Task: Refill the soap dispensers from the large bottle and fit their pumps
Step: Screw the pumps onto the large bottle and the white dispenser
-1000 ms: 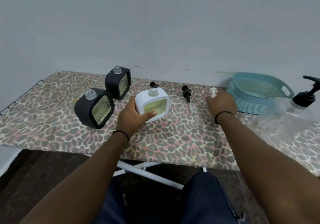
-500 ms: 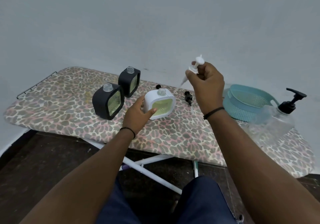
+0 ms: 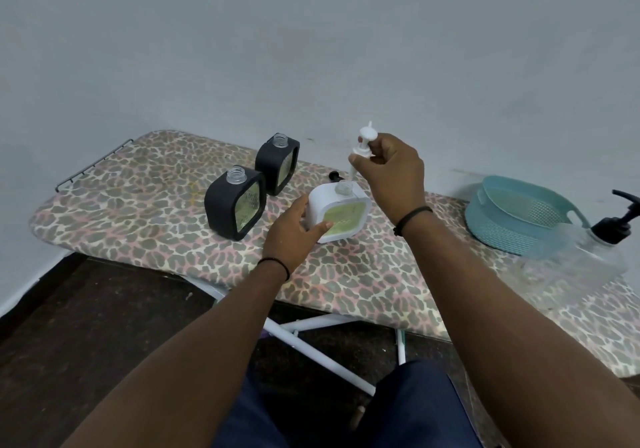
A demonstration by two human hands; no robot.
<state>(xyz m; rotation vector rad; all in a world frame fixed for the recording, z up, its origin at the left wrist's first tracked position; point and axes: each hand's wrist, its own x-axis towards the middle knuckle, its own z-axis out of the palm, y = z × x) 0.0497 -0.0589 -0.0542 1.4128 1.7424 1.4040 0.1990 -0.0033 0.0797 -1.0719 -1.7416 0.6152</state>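
1. left hand (image 3: 294, 231) wrapped round the near left side of the white dispenser (image 3: 341, 213), thumb laid across its yellow-green front panel, fingers curled behind; dispenser upright on the counter (image 3: 138, 212), neck open.
2. right hand (image 3: 389, 174) raised just above that dispenser, fingers pinching the white pump (image 3: 363, 142) at its collar; pump head on top, thin tube pointing down with its tip at the dispenser's clear neck; cannot tell whether the tip is inside.
3. 2 black dispensers to the left, both upright, open-necked, with yellow-green panels: near black dispenser (image 3: 235, 201) closer to the counter's front, far black dispenser (image 3: 278, 163) behind it, nearer the wall, the 2 just beside each other.
4. small black pump (image 3: 334, 175) lying on the counter just behind the white dispenser, mostly hidden.
5. large clear bottle (image 3: 581, 257) at the far right with a black pump top (image 3: 620, 220), body blurred and faint against the leopard-print cover.
6. teal basket (image 3: 519, 219) just left of and behind the large bottle, well apart from the dispensers.
7. thin black band on each wrist; dark trousers at the bottom edge; white metal legs beneath the counter over a dark floor.
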